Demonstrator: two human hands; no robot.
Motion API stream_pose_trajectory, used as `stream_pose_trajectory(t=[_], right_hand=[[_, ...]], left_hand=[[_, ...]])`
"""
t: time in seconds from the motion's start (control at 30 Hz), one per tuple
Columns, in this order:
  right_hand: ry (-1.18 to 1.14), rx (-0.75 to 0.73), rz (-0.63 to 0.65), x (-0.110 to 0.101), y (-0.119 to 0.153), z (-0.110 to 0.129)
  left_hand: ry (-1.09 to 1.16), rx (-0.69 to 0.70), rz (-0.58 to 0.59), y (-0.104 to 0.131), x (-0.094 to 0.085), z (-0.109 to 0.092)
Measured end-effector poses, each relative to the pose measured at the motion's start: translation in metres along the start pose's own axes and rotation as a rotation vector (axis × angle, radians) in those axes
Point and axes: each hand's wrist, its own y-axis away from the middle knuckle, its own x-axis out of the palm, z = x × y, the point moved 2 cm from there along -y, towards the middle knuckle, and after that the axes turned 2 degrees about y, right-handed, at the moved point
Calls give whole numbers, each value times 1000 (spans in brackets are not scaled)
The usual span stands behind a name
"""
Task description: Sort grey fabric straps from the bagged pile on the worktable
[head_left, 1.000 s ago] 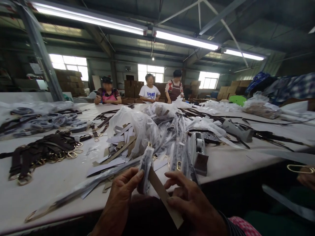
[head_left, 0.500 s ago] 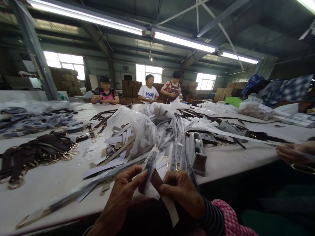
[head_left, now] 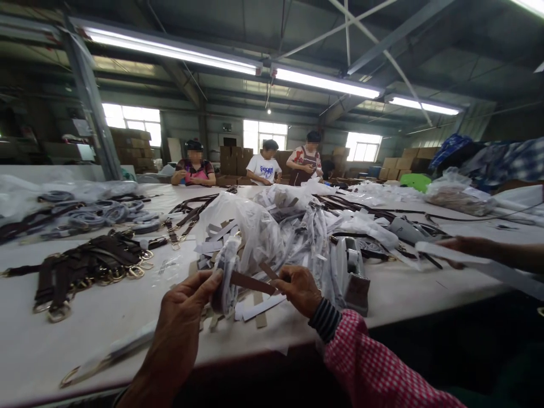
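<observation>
A long white work table point(head_left: 85, 328) fills the scene from the near edge to the far end, under rows of strip lights in a workshop. Three people point(head_left: 264, 164) sit or stand at the far end of it, in front of stacked cardboard boxes.

In the middle of the table lies a big heap of clear plastic bags point(head_left: 272, 226) mixed with wrapped straps and loose card strips. To the left is a pile of dark brown straps with gold rings point(head_left: 85, 263), and further left and back, coiled grey straps in plastic point(head_left: 97, 212). Just right of the heap stands a grey metal tool point(head_left: 355, 272). At the right edge, another person's hand point(head_left: 467, 246) reaches in over the table with a pale strip.

Near the table's front edge, the left hand point(head_left: 182, 317) is closed around a strap wrapped in clear plastic point(head_left: 225, 272), pinching it upright between thumb and fingers. The right hand point(head_left: 300, 289), its wrist in a striped cuff and red checked sleeve, pinches one end of a brown card strip point(head_left: 249, 281). The strip runs level from the right hand across to the wrapped strap, meeting it beside the left thumb.
</observation>
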Motion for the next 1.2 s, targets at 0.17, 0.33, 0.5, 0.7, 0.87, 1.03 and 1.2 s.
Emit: stream_pose_trajectory(t=[0.17, 0.33, 0.5, 0.7, 0.87, 1.03, 1.2], right_hand=[[196, 9, 24, 5, -5, -11], [215, -83, 54, -8, 1, -4], [-358, -119, 145, -27, 17, 34], [-632, 9, 288, -24, 50, 45], [-589, 48, 399, -29, 62, 33], [-692, 47, 325, -29, 73, 38], [-827, 60, 283, -32, 91, 25]], left_hand=[[0, 160, -107, -1, -7, -10], [-15, 154, -32, -2, -9, -12], [-14, 65, 45, 1, 9, 7], [-47, 21, 207, 6, 24, 17], [-140, -52, 414, 12, 29, 19], [-133, -61, 514, 26, 48, 26], [-213, 0, 503, 28, 60, 27]])
